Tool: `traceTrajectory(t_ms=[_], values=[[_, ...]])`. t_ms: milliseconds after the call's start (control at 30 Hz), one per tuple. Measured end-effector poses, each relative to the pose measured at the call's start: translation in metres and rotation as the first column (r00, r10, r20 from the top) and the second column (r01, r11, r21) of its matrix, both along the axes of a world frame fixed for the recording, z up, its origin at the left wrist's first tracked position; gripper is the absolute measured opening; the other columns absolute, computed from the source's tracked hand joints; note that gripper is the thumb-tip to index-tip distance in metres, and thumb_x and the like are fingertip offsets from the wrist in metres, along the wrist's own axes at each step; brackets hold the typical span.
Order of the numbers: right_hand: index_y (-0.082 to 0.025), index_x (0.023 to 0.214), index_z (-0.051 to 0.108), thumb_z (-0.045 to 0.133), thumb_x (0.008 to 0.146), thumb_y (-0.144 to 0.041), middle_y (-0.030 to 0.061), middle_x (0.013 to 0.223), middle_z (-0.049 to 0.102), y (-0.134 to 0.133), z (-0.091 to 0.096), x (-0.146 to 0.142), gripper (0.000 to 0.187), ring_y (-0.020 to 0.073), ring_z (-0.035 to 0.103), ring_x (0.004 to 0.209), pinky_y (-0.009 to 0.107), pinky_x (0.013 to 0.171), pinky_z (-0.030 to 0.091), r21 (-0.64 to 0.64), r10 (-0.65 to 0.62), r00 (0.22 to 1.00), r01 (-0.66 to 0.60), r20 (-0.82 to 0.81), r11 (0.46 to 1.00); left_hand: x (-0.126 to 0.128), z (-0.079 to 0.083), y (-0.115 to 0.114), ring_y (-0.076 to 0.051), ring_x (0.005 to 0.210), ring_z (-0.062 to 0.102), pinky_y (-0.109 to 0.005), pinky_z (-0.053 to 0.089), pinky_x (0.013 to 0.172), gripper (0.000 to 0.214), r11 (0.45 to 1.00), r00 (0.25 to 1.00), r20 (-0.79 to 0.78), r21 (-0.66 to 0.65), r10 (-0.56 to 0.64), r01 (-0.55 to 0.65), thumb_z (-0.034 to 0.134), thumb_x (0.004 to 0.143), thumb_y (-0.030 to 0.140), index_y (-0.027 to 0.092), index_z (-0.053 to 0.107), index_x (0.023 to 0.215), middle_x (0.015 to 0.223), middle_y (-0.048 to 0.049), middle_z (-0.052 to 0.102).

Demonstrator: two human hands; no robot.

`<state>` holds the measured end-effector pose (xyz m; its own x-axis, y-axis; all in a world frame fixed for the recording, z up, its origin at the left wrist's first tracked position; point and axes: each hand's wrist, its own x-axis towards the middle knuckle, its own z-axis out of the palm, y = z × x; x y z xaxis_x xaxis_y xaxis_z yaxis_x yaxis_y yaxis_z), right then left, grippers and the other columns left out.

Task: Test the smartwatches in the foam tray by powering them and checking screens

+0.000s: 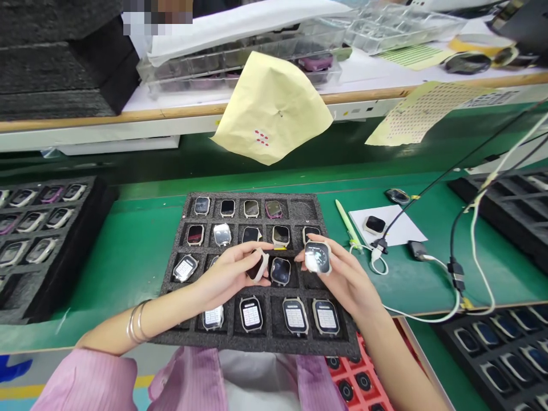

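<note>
Above a black foam tray [261, 292] of square smartwatch cases, my left hand [233, 262] grips a smartwatch [257, 266] with a pale frame, tilted and seen partly from its side. My right hand [342, 271] holds another smartwatch [318, 257], its lit screen facing up with a glare on it. Between the hands a dark-screened watch [281, 271] lies in its compartment. In the front row several watches, one of them this watch [251, 314], show white lit screens. Farther back in the tray the screens are mostly dark. My left forearm hides some compartments.
On the right, a green pen [347, 221] lies beside white paper [398, 225] bearing a watch [375, 224]. Cables [475, 245] hang and run across there. More foam trays stand left [81, 228] and right [526, 228]. Yellow paper [274, 108] hangs from the shelf edge [171, 111].
</note>
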<state>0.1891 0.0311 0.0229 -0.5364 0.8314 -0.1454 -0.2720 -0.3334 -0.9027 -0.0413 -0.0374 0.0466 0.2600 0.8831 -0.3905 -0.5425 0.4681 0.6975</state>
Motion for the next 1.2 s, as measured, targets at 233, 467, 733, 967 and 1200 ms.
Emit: traceTrajectory(t_ms=[233, 467, 733, 967, 1200], values=[[-0.024, 0.117, 0.066, 0.070, 0.085, -0.040, 0.0061, 0.090, 0.073, -0.009, 0.006, -0.007, 0.036, 0.0234, 0.069, 0.076, 0.038, 0.077, 0.053, -0.049, 0.059, 0.998, -0.060, -0.020, 0.997, 0.000, -0.010, -0.004, -0.013, 0.067, 0.054, -0.027, 0.046, 0.066, 0.039, 0.938, 0.806, -0.592, 0.289, 0.017, 0.192, 0.069, 0.076, 0.017, 0.018, 0.059, 0.114, 0.081, 0.0006, 0.059], [-0.026, 0.116, 0.067, 0.073, 0.084, -0.034, 0.0057, 0.096, 0.075, -0.014, 0.002, -0.005, 0.034, 0.0232, 0.071, 0.084, 0.034, 0.080, 0.055, -0.030, 0.069, 0.998, -0.069, -0.005, 0.997, -0.004, -0.009, -0.012, -0.024, 0.108, 0.059, -0.033, 0.048, 0.088, 0.040, 0.802, 0.579, -0.800, 0.444, 0.155, 0.399, 0.060, 0.081, 0.018, 0.018, 0.053, 0.120, 0.118, -0.0098, 0.063], [-0.025, 0.116, 0.067, 0.075, 0.081, -0.038, 0.0078, 0.099, 0.075, -0.021, 0.008, -0.005, 0.038, 0.0283, 0.071, 0.094, 0.046, 0.093, 0.051, -0.013, 0.050, 0.998, -0.050, 0.048, 0.999, -0.004, -0.011, -0.010, -0.024, 0.109, 0.059, -0.037, 0.047, 0.092, 0.046, 0.825, 0.545, -0.816, 0.434, 0.192, 0.361, 0.060, 0.078, 0.014, 0.018, 0.051, 0.123, 0.119, -0.0108, 0.062], [-0.025, 0.116, 0.067, 0.075, 0.080, -0.039, 0.0088, 0.100, 0.075, -0.023, 0.010, -0.005, 0.040, 0.0304, 0.070, 0.095, 0.049, 0.094, 0.051, -0.002, 0.037, 0.996, -0.037, 0.077, 0.999, -0.003, -0.011, -0.014, -0.024, 0.110, 0.057, -0.035, 0.047, 0.091, 0.049, 0.791, 0.524, -0.824, 0.460, 0.213, 0.402, 0.058, 0.079, 0.013, 0.020, 0.047, 0.127, 0.120, -0.0104, 0.059], [-0.025, 0.115, 0.068, 0.077, 0.078, -0.037, 0.0096, 0.100, 0.075, -0.023, 0.014, -0.010, 0.039, 0.0305, 0.071, 0.094, 0.048, 0.093, 0.052, 0.011, 0.052, 0.996, -0.053, 0.073, 0.999, -0.003, -0.012, -0.014, -0.023, 0.106, 0.058, -0.034, 0.048, 0.089, 0.047, 0.773, 0.530, -0.820, 0.477, 0.218, 0.419, 0.056, 0.083, 0.016, 0.021, 0.045, 0.128, 0.118, -0.0095, 0.060]])
